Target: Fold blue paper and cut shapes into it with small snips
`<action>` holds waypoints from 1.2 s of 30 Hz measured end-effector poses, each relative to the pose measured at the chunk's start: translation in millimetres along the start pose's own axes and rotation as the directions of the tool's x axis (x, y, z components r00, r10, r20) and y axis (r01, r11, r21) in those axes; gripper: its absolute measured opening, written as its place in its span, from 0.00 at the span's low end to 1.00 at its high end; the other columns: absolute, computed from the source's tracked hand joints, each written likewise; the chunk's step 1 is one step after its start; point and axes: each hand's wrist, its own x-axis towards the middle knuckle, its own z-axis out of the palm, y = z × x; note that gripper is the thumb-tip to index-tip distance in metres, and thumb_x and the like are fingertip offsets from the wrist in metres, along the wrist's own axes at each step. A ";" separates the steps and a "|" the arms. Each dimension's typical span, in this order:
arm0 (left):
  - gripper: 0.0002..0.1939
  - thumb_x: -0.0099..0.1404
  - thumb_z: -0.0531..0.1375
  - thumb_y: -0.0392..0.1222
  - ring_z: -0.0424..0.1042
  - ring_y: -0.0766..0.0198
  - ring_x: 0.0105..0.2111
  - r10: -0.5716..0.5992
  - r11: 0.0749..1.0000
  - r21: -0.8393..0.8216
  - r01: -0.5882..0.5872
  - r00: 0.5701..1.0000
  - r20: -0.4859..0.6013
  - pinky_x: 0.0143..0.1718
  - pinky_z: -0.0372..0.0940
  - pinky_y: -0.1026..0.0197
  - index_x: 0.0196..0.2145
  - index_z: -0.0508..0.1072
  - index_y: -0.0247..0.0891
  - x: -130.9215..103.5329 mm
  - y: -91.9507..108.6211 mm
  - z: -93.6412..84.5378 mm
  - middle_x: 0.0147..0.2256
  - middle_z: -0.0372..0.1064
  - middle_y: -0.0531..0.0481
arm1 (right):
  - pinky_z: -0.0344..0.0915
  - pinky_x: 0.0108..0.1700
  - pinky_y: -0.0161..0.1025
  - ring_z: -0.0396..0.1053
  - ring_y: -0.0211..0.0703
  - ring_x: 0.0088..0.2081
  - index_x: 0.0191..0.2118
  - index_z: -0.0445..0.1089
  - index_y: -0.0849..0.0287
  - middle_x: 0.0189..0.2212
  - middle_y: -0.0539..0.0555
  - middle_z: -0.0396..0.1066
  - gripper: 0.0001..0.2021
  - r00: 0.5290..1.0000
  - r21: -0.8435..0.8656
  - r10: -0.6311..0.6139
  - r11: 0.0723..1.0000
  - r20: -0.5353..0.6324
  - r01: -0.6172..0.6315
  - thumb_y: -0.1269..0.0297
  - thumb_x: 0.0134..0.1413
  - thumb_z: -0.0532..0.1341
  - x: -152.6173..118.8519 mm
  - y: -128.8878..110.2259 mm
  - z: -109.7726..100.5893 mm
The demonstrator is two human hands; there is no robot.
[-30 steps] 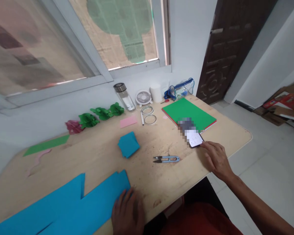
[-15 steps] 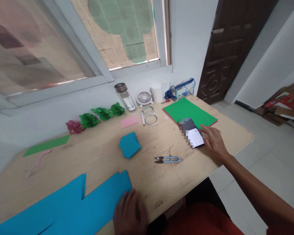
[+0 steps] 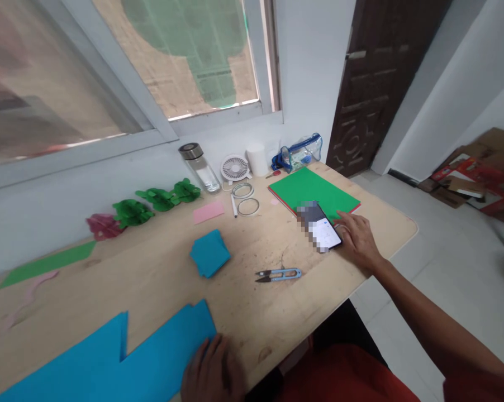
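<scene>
My left hand lies with its fingers stretched over the right edge of some large blue paper sheets at the table's front. Beside a phone with a lit screen is my right hand. Its fingers are loosely extended at the phone's right edge, not wrapped round it; whether a fingertip touches the screen I cannot tell. The phone's upper end overlaps a green paper stack with red showing below. Thread snips with blue handles lie between my hands, and a small pile of blue paper squares is behind them.
Along the wall stand green folded-paper pieces, a pink one, a glass bottle, a white fan, a white roll and a clear pouch. Tape rings and a white pen lie nearer.
The view has turned slightly to the right, so the table things appear farther left. Both hands keep about the same places by the blue sheets and the phone.
</scene>
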 end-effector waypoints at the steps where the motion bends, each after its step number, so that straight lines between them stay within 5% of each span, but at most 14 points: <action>1: 0.13 0.59 0.57 0.32 0.70 0.49 0.44 0.031 1.000 0.001 -0.031 1.000 -0.003 0.46 0.64 0.47 0.43 0.69 0.31 -0.1 -2.9 1.4 0.38 0.73 0.39 | 0.56 0.51 0.53 0.63 0.53 0.49 0.62 0.52 0.54 0.45 0.55 0.73 0.22 1.000 0.007 -0.001 1.000 -0.010 0.001 0.67 0.63 0.48 -1.9 -0.2 0.1; 4: 0.13 0.59 0.57 0.32 0.71 0.50 0.42 0.110 0.994 -0.007 -0.110 0.994 -0.003 0.44 0.65 0.49 0.43 0.69 0.31 -0.7 -8.1 4.0 0.38 0.73 0.39 | 0.56 0.51 0.52 0.63 0.52 0.50 0.63 0.51 0.54 0.45 0.55 0.73 0.23 0.999 0.044 -0.018 0.999 -0.035 0.019 0.67 0.63 0.49 -7.0 -2.3 2.3; 15: 0.13 0.60 0.57 0.31 0.69 0.52 0.48 -0.044 0.999 -0.003 0.044 0.999 0.025 0.51 0.63 0.47 0.44 0.69 0.32 -3.5 4.7 -0.8 0.42 0.72 0.39 | 0.57 0.52 0.52 0.64 0.52 0.50 0.62 0.52 0.53 0.45 0.55 0.73 0.23 0.999 0.090 0.018 0.996 -0.047 -0.014 0.66 0.62 0.48 -9.1 -1.5 7.8; 36: 0.13 0.58 0.57 0.34 0.71 0.50 0.43 0.165 0.986 0.020 -0.165 0.986 0.029 0.44 0.65 0.50 0.42 0.69 0.32 -7.5 -19.9 7.8 0.38 0.73 0.39 | 0.56 0.51 0.54 0.63 0.53 0.50 0.64 0.49 0.54 0.45 0.56 0.73 0.26 0.996 0.070 -0.087 0.994 0.027 0.085 0.68 0.61 0.48 6.5 6.9 18.0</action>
